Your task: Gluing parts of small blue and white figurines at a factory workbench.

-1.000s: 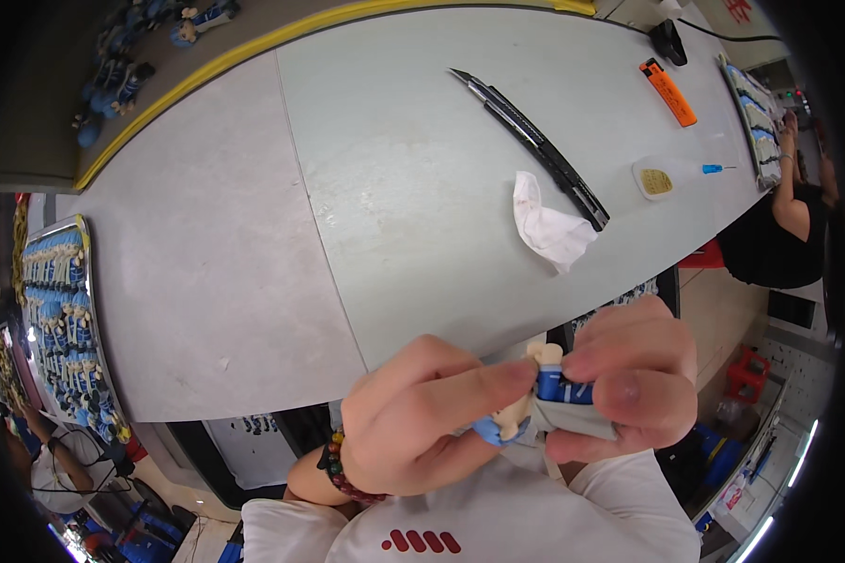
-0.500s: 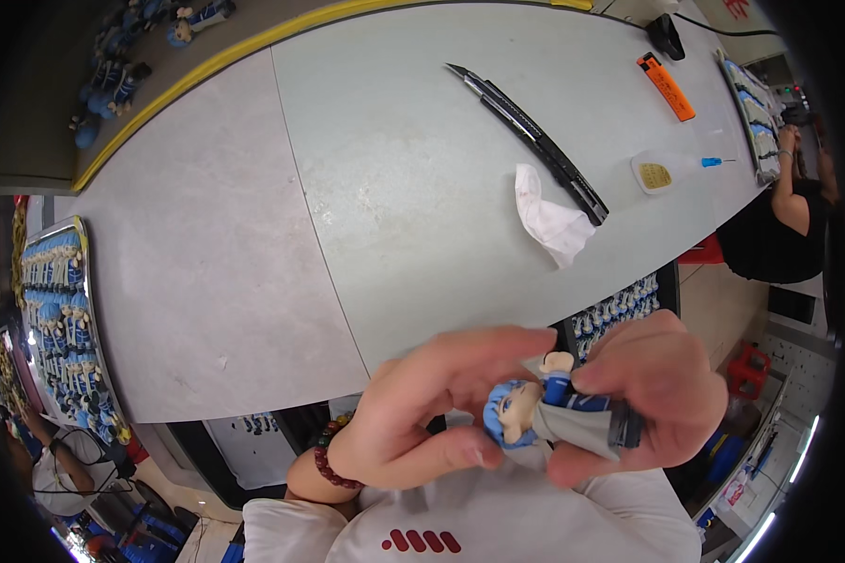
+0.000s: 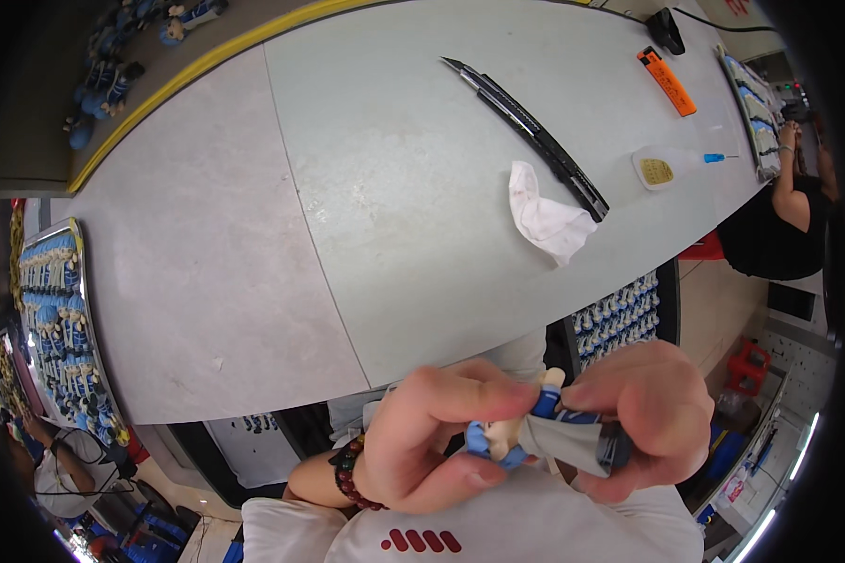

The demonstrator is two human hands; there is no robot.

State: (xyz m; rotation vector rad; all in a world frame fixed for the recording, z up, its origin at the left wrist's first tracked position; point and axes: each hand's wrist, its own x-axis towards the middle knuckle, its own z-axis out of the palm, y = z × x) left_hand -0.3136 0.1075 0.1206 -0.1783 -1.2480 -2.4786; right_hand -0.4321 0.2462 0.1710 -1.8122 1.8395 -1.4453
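Figurine point(image 3: 545, 433) tilted flatter than before; left hand point(image 3: 432, 436), right hand point(image 3: 643, 413) pinching glossy plastic.

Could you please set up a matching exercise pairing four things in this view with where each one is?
Things:
1. small figurine
2. white cloth
3. orange cutter
4. tray of blue figures

Places:
A. far right part of the table
B. below the table's left edge
C. between the left hand and right hand
D. crumpled on the table beside the long black tool

Pairs: 1-C, 2-D, 3-A, 4-B
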